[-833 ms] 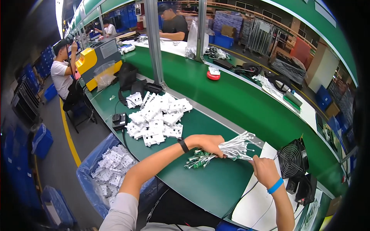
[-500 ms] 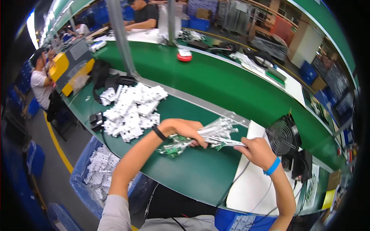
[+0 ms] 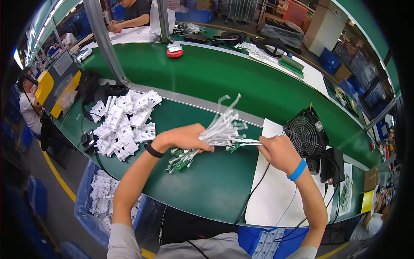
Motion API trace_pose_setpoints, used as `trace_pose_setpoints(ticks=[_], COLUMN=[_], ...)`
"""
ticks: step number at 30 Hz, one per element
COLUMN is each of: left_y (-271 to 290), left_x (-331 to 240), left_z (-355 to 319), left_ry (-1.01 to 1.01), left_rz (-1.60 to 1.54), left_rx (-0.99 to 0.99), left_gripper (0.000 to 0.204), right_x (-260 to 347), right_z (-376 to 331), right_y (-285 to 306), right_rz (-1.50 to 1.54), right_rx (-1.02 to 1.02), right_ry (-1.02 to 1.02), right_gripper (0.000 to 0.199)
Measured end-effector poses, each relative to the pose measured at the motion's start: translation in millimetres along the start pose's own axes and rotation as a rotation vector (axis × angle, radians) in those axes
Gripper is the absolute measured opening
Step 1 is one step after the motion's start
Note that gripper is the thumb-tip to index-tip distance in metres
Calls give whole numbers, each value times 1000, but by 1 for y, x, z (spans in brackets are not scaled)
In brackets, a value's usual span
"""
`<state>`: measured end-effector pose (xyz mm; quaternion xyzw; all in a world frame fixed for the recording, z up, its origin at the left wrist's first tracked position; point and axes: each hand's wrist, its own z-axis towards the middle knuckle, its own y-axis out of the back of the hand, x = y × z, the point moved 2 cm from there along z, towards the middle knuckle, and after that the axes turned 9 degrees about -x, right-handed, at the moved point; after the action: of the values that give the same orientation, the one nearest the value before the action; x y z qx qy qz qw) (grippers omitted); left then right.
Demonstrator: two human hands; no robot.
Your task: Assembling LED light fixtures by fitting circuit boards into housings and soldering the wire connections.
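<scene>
Holding a bundle of white cable leads point(image 3: 224, 127) with small green circuit boards point(image 3: 180, 159) at its near-left end, the left hand point(image 3: 183, 138) is clenched around its middle above the green counter point(image 3: 215, 185). The right hand point(image 3: 278, 151) pinches one lead at the bundle's right end, seemingly separating it; a straight, steady pull looks called for. White plastic housings point(image 3: 123, 123) lie heaped at left.
</scene>
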<state>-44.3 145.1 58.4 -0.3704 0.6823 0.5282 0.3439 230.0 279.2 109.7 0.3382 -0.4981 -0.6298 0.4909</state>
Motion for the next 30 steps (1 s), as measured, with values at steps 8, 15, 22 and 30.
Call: trace_pose_setpoints(ticks=[8,15,22,30], left_y=[6,-9,-17,-16], left_x=[-18,-22,-20,-17], left_z=[-19,-15,-19,-16], left_ry=[14,-46,-80,-54], left_rz=[14,71,-30,-265], left_rx=[89,52,-4,-110], left_gripper=[40,41,47,34], right_x=[12,30,21,34], right_z=[-6,-7,-9,-5], right_y=[5,7,-3,-1], right_rz=[-21,46,151,111], right_rx=[33,-3,18,65], right_ry=[3,12,-1,-73], right_gripper=[26,24,24,23])
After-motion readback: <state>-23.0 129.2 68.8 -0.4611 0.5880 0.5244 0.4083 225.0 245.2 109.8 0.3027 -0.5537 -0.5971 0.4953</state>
